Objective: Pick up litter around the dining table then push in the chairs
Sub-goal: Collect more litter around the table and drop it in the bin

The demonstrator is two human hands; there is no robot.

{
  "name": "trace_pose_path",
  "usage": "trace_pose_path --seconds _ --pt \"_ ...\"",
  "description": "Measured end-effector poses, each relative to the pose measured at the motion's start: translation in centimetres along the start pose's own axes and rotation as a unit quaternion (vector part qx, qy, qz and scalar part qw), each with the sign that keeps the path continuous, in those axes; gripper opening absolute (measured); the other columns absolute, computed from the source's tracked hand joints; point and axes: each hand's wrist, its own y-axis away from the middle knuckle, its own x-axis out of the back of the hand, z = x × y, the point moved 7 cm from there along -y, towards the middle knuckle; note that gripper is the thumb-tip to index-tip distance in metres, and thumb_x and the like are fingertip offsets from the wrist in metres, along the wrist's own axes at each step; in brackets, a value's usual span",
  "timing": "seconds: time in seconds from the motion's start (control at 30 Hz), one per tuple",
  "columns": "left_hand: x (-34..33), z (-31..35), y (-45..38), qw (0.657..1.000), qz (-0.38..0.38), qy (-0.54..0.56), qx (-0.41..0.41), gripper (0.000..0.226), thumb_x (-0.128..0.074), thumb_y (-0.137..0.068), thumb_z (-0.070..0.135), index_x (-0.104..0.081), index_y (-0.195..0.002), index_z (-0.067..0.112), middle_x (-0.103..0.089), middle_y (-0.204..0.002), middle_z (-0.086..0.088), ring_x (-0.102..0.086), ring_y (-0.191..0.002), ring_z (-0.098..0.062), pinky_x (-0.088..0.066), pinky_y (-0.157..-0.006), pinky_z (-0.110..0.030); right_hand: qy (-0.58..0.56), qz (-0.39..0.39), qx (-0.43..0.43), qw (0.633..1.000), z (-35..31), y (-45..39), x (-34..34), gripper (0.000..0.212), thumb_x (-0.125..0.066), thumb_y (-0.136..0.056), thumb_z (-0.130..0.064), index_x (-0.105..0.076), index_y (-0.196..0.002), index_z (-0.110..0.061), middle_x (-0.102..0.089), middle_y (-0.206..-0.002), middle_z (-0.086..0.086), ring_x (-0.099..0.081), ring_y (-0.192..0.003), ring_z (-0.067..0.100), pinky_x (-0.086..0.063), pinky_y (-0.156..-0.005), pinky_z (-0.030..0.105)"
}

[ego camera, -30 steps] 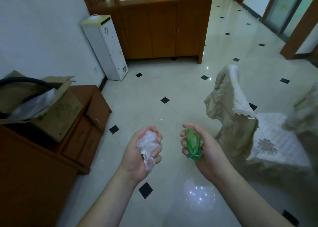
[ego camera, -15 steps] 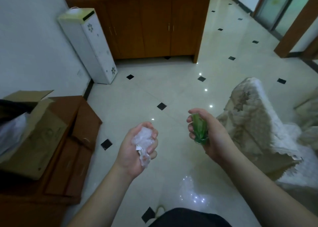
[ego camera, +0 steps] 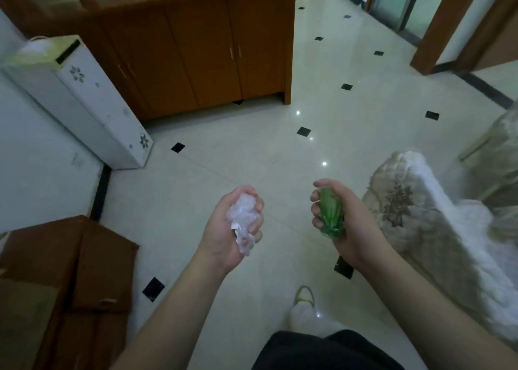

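My left hand (ego camera: 224, 235) is closed around a crumpled clear plastic wrapper (ego camera: 243, 219), which sticks out above and below my fingers. My right hand (ego camera: 347, 226) grips a crumpled green wrapper (ego camera: 330, 211). Both hands are held out in front of me at about waist height, above the tiled floor. A chair with a cream lace cover (ego camera: 420, 224) stands just to the right of my right hand. The dining table is out of view.
A low brown cabinet (ego camera: 92, 263) sits at the lower left. A white floor appliance (ego camera: 84, 106) leans by the left wall. A brown wooden sideboard (ego camera: 196, 53) stands ahead. My white shoe (ego camera: 304, 308) shows below. A second covered chair (ego camera: 499, 156) is at the right edge.
I have walked forward: the low cabinet and its cardboard box slid back to the left, and the sideboard and white appliance came closer. Both hands kept their grip on the wrappers.
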Motion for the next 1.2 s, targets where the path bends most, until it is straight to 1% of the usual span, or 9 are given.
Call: trace_pose_path --seconds 0.2,0.33,0.43,0.6,0.67,0.8,0.93,1.03,1.2 --pt "-2.8 2.4 -11.8 0.999 0.03 -0.022 0.039 0.016 -0.048 -0.084 0.03 -0.056 -0.085 0.016 -0.047 -0.072 -0.004 -0.034 -0.041 -0.013 -0.011 -0.04 -0.018 -0.011 -0.002 -0.018 1.0 -4.7 -8.9 1.6 0.017 -0.05 -0.09 -0.021 -0.064 -0.091 -0.012 -0.056 -0.077 0.007 -0.047 -0.058 0.016 -0.032 -0.05 0.028" --pt "-3.2 4.4 -18.2 0.998 0.023 0.023 0.053 0.019 -0.055 -0.079 0.035 -0.057 -0.084 0.017 -0.047 -0.072 -0.002 -0.037 -0.041 -0.013 -0.025 -0.037 -0.016 -0.044 -0.003 -0.055 0.997 -6.2 -15.1 1.1 0.02 -0.056 -0.083 -0.025 -0.065 -0.093 -0.011 -0.056 -0.077 0.007 -0.047 -0.06 0.016 -0.034 -0.049 0.027" --pt "-2.1 5.7 -22.0 0.998 0.01 0.018 0.058 0.028 -0.074 -0.069 0.036 -0.059 -0.085 0.017 -0.047 -0.074 -0.003 -0.038 -0.042 -0.014 -0.021 -0.038 -0.018 -0.071 -0.012 -0.071 0.995 -6.8 -19.4 -0.3 0.026 -0.06 -0.075 -0.03 -0.064 -0.094 -0.011 -0.056 -0.077 0.006 -0.047 -0.06 0.016 -0.035 -0.047 0.025" --pt "1.3 9.1 -29.5 0.996 0.041 -0.012 0.078 0.017 -0.053 -0.082 0.033 -0.054 -0.082 0.016 -0.045 -0.073 -0.003 -0.036 -0.041 -0.013 -0.023 -0.034 -0.014 -0.063 0.006 -0.076 0.995 -7.7 -27.2 -1.8 0.031 -0.061 -0.073 -0.032 -0.063 -0.095 -0.011 -0.057 -0.077 0.005 -0.047 -0.06 0.016 -0.035 -0.048 0.025" --pt "2.0 10.6 -33.1 0.996 0.034 -0.025 0.08 0.017 -0.052 -0.083 0.033 -0.053 -0.083 0.016 -0.045 -0.073 -0.003 -0.036 -0.041 -0.012 -0.022 -0.034 -0.014 -0.06 0.021 -0.072 0.995 -8.3 -30.4 -2.5 0.03 -0.06 -0.074 -0.032 -0.063 -0.096 -0.011 -0.056 -0.076 0.005 -0.047 -0.059 0.015 -0.034 -0.048 0.025" --pt "1.3 13.4 -40.3 0.992 -0.009 -0.052 0.113 0.019 -0.054 -0.082 0.035 -0.056 -0.082 0.016 -0.048 -0.073 -0.002 -0.034 -0.042 -0.012 -0.014 -0.039 -0.018 -0.092 0.066 -0.068 0.991 -9.9 -36.6 -3.6 0.02 -0.054 -0.088 -0.027 -0.06 -0.097 -0.01 -0.055 -0.075 0.005 -0.046 -0.058 0.015 -0.035 -0.046 0.023" --pt "-0.8 14.9 -47.4 0.984 -0.07 -0.073 0.148 0.02 -0.054 -0.083 0.035 -0.057 -0.084 0.015 -0.049 -0.073 -0.004 -0.034 -0.041 -0.013 -0.015 -0.041 -0.019 -0.128 0.105 -0.04 0.985 -12.5 -41.3 -3.3 0.02 -0.055 -0.087 -0.028 -0.062 -0.095 -0.011 -0.056 -0.075 0.004 -0.046 -0.058 0.015 -0.035 -0.045 0.023" --pt "-2.6 14.3 -52.2 0.971 -0.107 -0.094 0.19 0.023 -0.064 -0.075 0.037 -0.058 -0.085 0.017 -0.049 -0.074 -0.004 -0.036 -0.041 -0.014 -0.011 -0.045 -0.022 -0.159 0.145 -0.01 0.977 -14.7 -43.4 -0.7 0.019 -0.055 -0.087 -0.028 -0.063 -0.094 -0.012 -0.056 -0.075 0.004 -0.047 -0.057 0.015 -0.036 -0.045 0.023" --pt "-7.3 10.9 -59.3 0.949 -0.163 -0.096 0.252 0.021 -0.06 -0.08 0.035 -0.057 -0.088 0.015 -0.049 -0.077 -0.005 -0.038 -0.043 -0.014 -0.012 -0.044 -0.023 -0.192 0.225 0.036 0.955 -18.4 -45.7 6.4 0.018 -0.051 -0.091 -0.027 -0.061 -0.094 -0.012 -0.055 -0.075 0.004 -0.046 -0.058 0.015 -0.036 -0.044 0.023"
